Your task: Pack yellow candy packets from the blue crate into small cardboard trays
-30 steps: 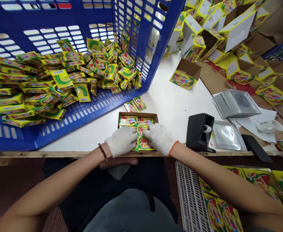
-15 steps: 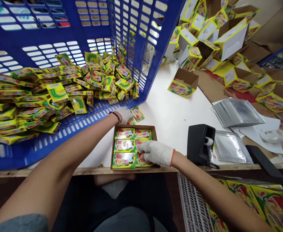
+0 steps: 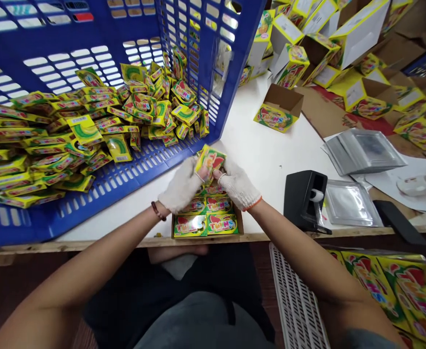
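Note:
Both hands wear white knit gloves. My left hand [image 3: 181,186] and my right hand [image 3: 238,185] meet above a brown cardboard tray [image 3: 240,227] and together pinch a small yellow candy packet [image 3: 209,161], held up over the tray's far end. The tray sits at the table's near edge and holds several rows of the same yellow packets [image 3: 207,224] lying flat. A blue plastic crate [image 3: 100,184] lies tipped on its side to the left, with a heap of loose yellow packets [image 3: 89,126] spilling toward its open mouth.
A black tape dispenser [image 3: 305,198] stands right of the tray. Clear plastic sheets [image 3: 361,152] and white papers lie further right. Open yellow cartons [image 3: 280,109] are piled at the back right. A white slatted crate [image 3: 292,300] with printed cartons sits below the table edge.
My left hand reached to the crate's mouth, picked up a packet and came back. My right hand left the packets in the tray and rose to join it on the packet.

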The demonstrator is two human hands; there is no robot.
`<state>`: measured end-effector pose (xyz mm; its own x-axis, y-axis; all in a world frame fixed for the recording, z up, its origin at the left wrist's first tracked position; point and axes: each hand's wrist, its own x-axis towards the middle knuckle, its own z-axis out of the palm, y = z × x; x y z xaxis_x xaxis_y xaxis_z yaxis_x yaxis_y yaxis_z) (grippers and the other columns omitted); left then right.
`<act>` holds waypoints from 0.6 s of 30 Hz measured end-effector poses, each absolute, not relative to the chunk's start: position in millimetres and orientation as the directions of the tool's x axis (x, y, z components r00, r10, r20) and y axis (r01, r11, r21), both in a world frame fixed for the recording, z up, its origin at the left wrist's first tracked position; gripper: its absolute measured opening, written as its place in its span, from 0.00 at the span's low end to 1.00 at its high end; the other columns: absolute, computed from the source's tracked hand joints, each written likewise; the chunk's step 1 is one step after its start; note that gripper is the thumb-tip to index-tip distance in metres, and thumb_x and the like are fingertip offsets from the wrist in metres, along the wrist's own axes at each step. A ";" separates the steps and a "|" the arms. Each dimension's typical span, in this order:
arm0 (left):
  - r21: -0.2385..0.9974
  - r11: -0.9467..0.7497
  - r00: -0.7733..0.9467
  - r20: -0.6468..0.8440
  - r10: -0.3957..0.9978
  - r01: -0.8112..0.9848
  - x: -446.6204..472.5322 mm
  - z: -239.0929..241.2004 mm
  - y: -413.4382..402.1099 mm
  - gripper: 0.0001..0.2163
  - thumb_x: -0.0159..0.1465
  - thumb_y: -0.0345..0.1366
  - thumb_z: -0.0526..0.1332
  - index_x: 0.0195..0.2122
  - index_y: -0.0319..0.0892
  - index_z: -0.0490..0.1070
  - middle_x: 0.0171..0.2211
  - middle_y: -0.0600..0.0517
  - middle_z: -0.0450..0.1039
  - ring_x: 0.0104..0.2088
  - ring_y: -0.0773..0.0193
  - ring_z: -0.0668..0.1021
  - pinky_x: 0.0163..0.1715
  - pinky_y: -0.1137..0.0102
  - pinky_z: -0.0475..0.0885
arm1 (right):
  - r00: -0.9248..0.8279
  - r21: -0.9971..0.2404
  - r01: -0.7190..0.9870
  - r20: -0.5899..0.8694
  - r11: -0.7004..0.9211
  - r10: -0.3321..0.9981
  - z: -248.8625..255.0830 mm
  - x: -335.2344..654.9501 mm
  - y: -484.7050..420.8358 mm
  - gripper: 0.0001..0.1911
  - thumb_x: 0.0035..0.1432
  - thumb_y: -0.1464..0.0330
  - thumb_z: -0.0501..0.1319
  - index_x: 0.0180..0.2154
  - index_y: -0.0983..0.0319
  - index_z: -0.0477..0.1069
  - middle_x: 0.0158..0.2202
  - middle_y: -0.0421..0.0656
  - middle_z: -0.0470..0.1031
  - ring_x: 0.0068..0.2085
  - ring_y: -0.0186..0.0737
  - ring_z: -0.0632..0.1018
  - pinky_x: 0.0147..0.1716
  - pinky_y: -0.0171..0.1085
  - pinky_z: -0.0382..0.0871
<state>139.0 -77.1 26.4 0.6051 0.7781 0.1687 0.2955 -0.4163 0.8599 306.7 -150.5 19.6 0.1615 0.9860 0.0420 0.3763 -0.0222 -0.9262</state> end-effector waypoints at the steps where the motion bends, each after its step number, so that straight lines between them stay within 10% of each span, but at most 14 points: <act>1: 0.855 -0.430 0.654 0.150 0.742 0.292 136.3 26.5 -88.8 0.18 0.68 0.50 0.50 0.47 0.41 0.67 0.45 0.45 0.75 0.44 0.56 0.76 0.47 0.60 0.72 | 0.129 -0.902 0.431 0.042 -0.018 0.991 22.8 310.6 -152.9 0.17 0.60 0.64 0.55 0.49 0.60 0.71 0.42 0.44 0.78 0.43 0.42 0.77 0.45 0.41 0.73; 5: 0.727 -0.495 0.627 0.114 0.770 0.476 121.3 19.3 -98.1 0.16 0.68 0.45 0.50 0.47 0.40 0.69 0.47 0.43 0.75 0.48 0.52 0.76 0.49 0.58 0.70 | -0.127 -0.676 0.737 -0.105 0.023 0.986 42.1 328.7 -163.2 0.15 0.57 0.73 0.56 0.45 0.60 0.74 0.44 0.45 0.79 0.44 0.44 0.78 0.45 0.41 0.70; 10: 0.509 -0.667 0.735 0.096 0.671 0.543 126.5 14.6 -85.1 0.09 0.65 0.36 0.53 0.39 0.40 0.72 0.39 0.46 0.75 0.42 0.56 0.75 0.44 0.62 0.70 | -0.166 -0.091 0.986 -0.467 0.140 0.868 58.0 312.2 -153.7 0.13 0.59 0.73 0.59 0.45 0.65 0.76 0.42 0.55 0.79 0.43 0.52 0.79 0.40 0.42 0.68; 18: 0.284 -0.749 0.767 0.070 0.638 0.598 176.5 17.0 -40.2 0.11 0.62 0.31 0.55 0.42 0.40 0.75 0.43 0.45 0.74 0.44 0.57 0.75 0.44 0.65 0.69 | -0.210 -0.003 0.973 -0.423 0.230 0.881 38.9 302.5 -165.1 0.15 0.65 0.69 0.55 0.51 0.64 0.72 0.50 0.55 0.75 0.49 0.50 0.76 0.41 0.41 0.68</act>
